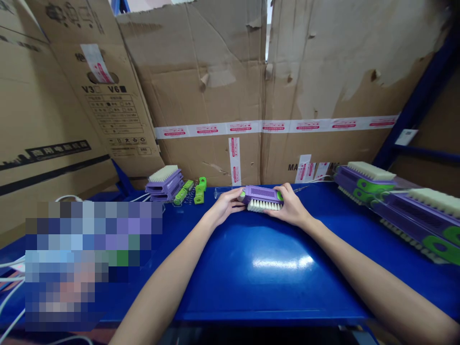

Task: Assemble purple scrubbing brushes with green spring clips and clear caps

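Between both hands I hold a purple brush [263, 193] with cream bristles facing down and green end pieces, just above the blue table. My left hand [227, 206] grips its left end with fingers closed round it. On the other end, my right hand [290, 206] is wrapped, its thumb near the green piece. To the left lie several loose green plastic pieces [200, 190] with small metal springs [189, 192] beside them. Purple brush parts [164, 183] are stacked further left, the top one bristles up.
More purple and green brushes [364, 179] are stacked at the right, with others [424, 215] nearer. Cardboard sheets [215, 96] stand along the back of the blue table [273, 287]. White cables [10, 297] run at the left edge, next to a pixelated patch.
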A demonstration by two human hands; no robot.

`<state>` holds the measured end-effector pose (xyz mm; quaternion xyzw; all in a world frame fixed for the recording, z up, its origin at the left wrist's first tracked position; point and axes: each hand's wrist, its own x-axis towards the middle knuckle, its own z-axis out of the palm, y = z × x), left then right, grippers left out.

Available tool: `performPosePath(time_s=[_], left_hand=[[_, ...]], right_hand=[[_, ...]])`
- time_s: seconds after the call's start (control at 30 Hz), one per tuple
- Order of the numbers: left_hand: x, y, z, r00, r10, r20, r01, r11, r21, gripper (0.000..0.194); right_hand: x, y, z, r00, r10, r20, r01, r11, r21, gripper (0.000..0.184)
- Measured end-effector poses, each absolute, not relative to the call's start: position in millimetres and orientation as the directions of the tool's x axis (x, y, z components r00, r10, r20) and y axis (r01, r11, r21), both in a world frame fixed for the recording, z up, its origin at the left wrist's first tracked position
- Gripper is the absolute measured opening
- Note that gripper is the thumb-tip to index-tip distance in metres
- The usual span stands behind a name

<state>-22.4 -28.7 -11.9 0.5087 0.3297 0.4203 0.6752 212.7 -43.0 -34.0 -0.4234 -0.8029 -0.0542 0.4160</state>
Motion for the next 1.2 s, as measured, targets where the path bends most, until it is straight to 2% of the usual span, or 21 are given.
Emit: performPosePath(time_s=[0.17,0.6,0.87,0.97,1.03,1.13,1.2], left_hand=[[-19.9,-28.5,-13.3,0.360,0.933,-0.026,-0.237,0.119,0.964,0.041],[-20.9,-32.7,-9.6,0.349,0.934,-0.077,-0.191,0.151,0.970,0.041],[-16.8,-34.8,-9.9,0.353,0.935,-0.038,-0.184,0.109,0.977,0.045],[-12.5,-35.0,-9.8,0.299,0.954,-0.017,-0.106,0.051,0.993,0.052],[-9.7,-32.8,-9.6,0.244,0.968,0.057,-0.092,-0.036,0.995,0.053],[-10.2,-25.8,-7.9,0.011,0.978,0.206,-0.074,-0.205,0.976,0.051],[-15.3,-20.8,-6.5,-0.176,0.941,0.289,0.024,-0.289,0.957,0.056]], right_hand=[[213.2,-43.7,-34.2,-0.297,0.637,0.711,0.713,0.644,-0.279,0.065],[216.3,-45.7,-35.2,-0.310,0.629,0.713,0.705,0.655,-0.272,0.062],[211.2,-46.3,-34.6,-0.284,0.641,0.713,0.689,0.653,-0.314,0.062],[207.4,-44.6,-35.1,-0.238,0.667,0.706,0.693,0.626,-0.358,0.060],[206.3,-41.8,-36.5,-0.184,0.683,0.707,0.703,0.594,-0.391,0.060],[209.4,-35.9,-39.7,-0.092,0.696,0.712,0.734,0.531,-0.424,0.059],[213.8,-32.0,-41.9,-0.041,0.689,0.723,0.756,0.495,-0.429,0.060]])
